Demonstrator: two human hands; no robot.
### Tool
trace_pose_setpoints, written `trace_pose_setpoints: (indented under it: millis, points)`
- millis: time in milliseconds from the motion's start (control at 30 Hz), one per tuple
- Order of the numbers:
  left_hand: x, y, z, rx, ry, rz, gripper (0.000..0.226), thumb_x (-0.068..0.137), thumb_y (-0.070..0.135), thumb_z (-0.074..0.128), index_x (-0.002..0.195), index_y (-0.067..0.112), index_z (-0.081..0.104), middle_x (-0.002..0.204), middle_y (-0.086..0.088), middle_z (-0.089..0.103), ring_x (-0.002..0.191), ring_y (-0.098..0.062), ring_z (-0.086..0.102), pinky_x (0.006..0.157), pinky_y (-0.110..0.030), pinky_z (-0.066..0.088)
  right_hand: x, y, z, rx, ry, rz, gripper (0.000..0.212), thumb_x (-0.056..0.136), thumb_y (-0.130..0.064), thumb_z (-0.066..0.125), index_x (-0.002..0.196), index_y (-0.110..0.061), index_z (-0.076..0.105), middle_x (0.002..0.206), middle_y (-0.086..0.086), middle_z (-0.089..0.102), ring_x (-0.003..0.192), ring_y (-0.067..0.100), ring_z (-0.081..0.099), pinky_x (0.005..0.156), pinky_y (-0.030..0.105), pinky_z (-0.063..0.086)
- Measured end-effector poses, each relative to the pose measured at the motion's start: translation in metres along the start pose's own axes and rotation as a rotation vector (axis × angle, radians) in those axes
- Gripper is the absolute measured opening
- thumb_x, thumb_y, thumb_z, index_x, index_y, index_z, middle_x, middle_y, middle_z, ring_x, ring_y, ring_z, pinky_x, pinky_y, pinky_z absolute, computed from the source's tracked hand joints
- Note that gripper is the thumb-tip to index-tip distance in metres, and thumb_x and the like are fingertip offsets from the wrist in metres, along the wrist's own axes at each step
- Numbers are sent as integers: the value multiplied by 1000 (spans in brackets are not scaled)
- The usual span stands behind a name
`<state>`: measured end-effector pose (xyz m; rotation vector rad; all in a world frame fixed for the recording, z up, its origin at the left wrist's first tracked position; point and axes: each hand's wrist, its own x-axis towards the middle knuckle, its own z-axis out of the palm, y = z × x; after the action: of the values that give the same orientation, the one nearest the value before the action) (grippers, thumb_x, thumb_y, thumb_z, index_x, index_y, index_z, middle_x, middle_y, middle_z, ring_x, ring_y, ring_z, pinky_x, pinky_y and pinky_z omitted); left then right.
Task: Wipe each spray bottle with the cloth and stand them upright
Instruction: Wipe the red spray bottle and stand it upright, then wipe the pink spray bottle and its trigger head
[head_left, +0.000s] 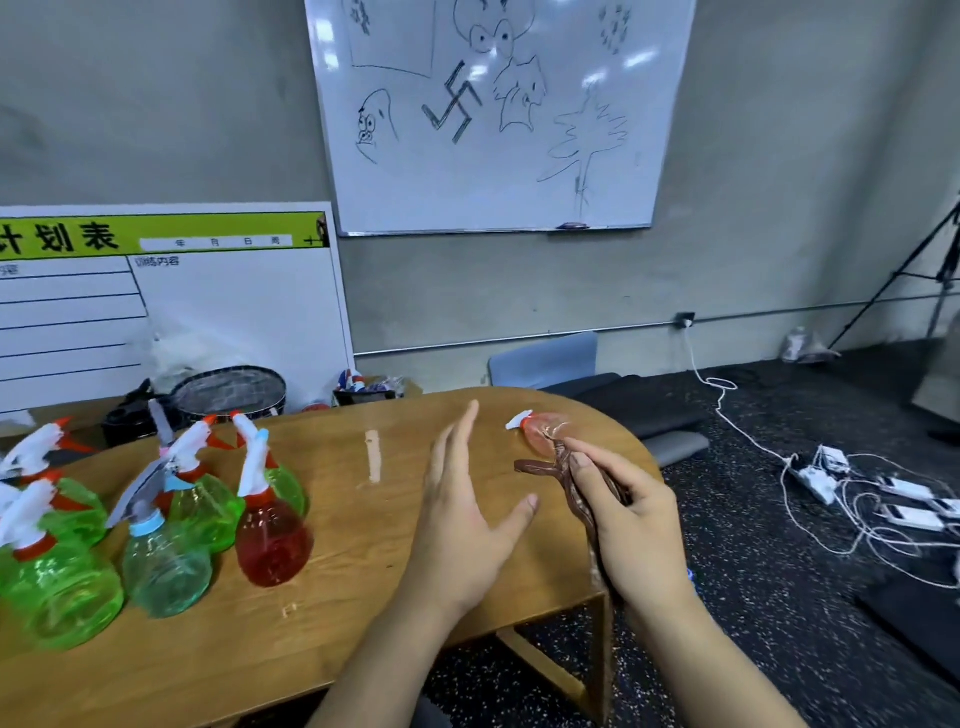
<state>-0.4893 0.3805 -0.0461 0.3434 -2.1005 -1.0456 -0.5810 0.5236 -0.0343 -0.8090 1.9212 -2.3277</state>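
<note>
A bunch of spray bottles are stood upright at the left end of the wooden table (332, 613): a red one (272, 538) nearest the middle, a pale teal one (166, 564) just beside it, and green ones, the biggest (57, 592) by the front-left edge. All are see-through plastic with white trigger heads and red or blue collars.

One more reddish bottle (543, 434) is left lying on its side near the far right edge, white nozzle pointed left; it's blurry, so the details can't really be made out.

A brown cloth (566, 480), bunched into a rope shape, is pinched in the curled fingers of the right hand (631, 525), its tip touching that bottle or just short of it.

The left hand (467, 512) is held flat above the tabletop, fingers straight and spread, nothing gripped.
</note>
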Motion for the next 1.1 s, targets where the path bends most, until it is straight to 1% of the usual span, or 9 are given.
trace_pose_setpoints:
  millis: [267,533,700,767,833,933,1000,1067,1100]
  points:
    - [25,4,53,13,-107,-12,105,89,32,87,164,49,16,168,13,30,153,-5,34,126,-42,37,26,28,-48,-53,93,46,20,101,-13,68,111,-23,82,110,-7,81,110,12,74,105,40,55]
    - [61,-48,110,52,-225,-95,103,91,37,84,166,44,15,167,13,27,152,-7,33,126,-44,38,72,90,-64,-104,142,147,19,101,-13,68,111,-21,81,105,-9,81,106,8,74,99,32,57]
    - [97,-101,142,106,-296,-163,98,93,42,80,167,42,15,171,11,23,156,-15,31,125,-48,40,120,137,-61,-186,164,189,18,103,-18,66,108,-27,81,97,-15,80,72,0,70,56,23,56]
    - [114,-121,154,136,-301,-171,92,96,41,78,166,40,19,173,12,20,160,-16,24,128,-46,34,142,155,-58,-211,194,217,19,105,-22,64,107,-29,81,94,-18,79,67,0,70,51,22,53]
    - [131,-138,168,162,-303,-175,88,97,41,76,166,39,22,173,11,20,161,-16,21,129,-46,32,164,174,-52,-227,188,270,20,107,-29,61,106,-32,81,77,-14,76,45,14,60,41,30,46]
    - [155,-164,192,180,-291,-185,87,95,43,78,165,34,27,169,5,29,156,-20,31,126,-48,38,197,204,-46,-231,215,339,24,109,-31,56,102,-31,78,51,-12,58,31,17,44,32,23,35]
    - [169,-178,207,162,-289,-229,87,95,46,77,165,37,27,163,0,33,151,-22,37,119,-32,42,217,222,-42,-247,237,335,26,110,-32,54,99,-27,77,49,-17,57,39,11,49,33,19,34]
    - [179,-189,219,119,-295,-305,84,97,47,75,165,43,25,158,-2,34,146,-20,42,95,-3,35,234,241,-38,-268,246,334,29,110,-33,53,96,-26,77,53,-19,58,47,6,52,38,15,37]
    - [183,-193,223,90,-298,-339,82,98,48,73,165,45,25,157,-2,34,144,-19,44,84,1,30,240,248,-37,-260,245,355,31,110,-32,52,95,-24,77,54,-16,58,44,8,51,36,19,38]
